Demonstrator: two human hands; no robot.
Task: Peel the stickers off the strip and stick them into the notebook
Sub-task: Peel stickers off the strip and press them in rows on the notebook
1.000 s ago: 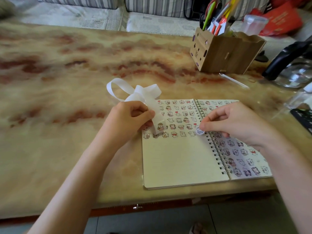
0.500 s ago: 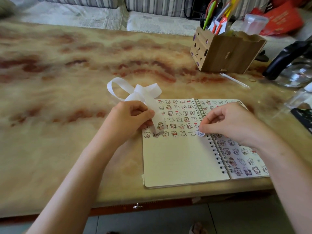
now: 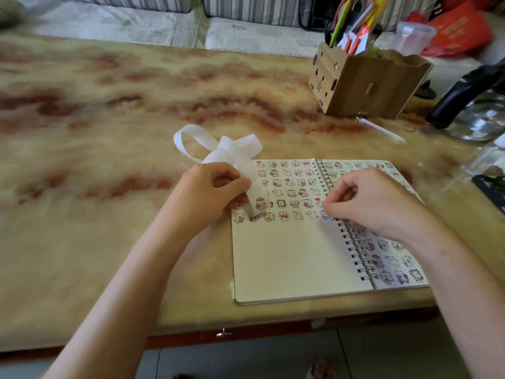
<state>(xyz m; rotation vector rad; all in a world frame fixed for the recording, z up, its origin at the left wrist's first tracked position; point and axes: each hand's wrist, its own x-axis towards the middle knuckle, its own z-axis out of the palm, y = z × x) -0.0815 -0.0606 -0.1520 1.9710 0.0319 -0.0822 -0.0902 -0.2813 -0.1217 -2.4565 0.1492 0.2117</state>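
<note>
Filling most of the view, a glossy tabletop marbled in cream and reddish brown (image 3: 109,187) is seen, its near edge trimmed with a dark band. Grey-and-white striped sofa cushions (image 3: 246,6) are lined up beyond the far side, and a pale tiled floor (image 3: 246,356) is shown below the near edge. An open spiral-bound notebook with cream pages (image 3: 295,263) is laid flat near the front edge. Rows of small cartoon stickers (image 3: 289,184) are stuck across the top of its left page and over its right page. A long white backing strip of stickers (image 3: 232,151) is gripped by the left hand (image 3: 207,192), fingers curled round it at the notebook's upper left corner, and its loose length is looped on the table behind. A small pale sticker (image 3: 326,215) is pinched by the curled thumb and forefinger of the right hand (image 3: 374,203) at the left page, just beside the wire binding; whether it touches the paper cannot be told. A light wooden pen holder filled with coloured pens (image 3: 369,86) is set at the far right, near a glass jug with a black handle (image 3: 475,105).
</note>
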